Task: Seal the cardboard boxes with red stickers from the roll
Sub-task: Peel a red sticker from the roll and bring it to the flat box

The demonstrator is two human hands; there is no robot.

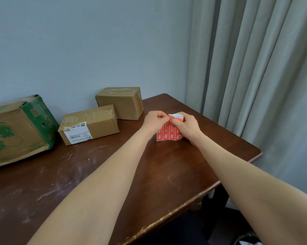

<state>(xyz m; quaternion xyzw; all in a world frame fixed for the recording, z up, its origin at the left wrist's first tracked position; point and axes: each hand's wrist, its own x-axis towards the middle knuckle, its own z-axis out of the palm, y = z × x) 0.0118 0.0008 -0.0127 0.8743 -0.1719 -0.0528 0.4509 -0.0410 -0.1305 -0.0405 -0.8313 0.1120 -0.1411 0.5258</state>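
A roll of red stickers [170,130] stands on the brown table [113,174] toward its far right, with a strip of stickers hanging down in front. My right hand [187,125] wraps around the roll from the right. My left hand [155,122] pinches the top edge of a sticker on the strip. Three cardboard boxes lie along the wall: a small plain box [120,102], a longer box with a white shipping label [89,126], and a big box with green print [18,129] at the far left.
The table's right and near edges are worn and chipped. Grey curtains [255,68] hang beside the right corner, and a pale wall runs behind the boxes. Scuffed wood lies between my arms and the boxes.
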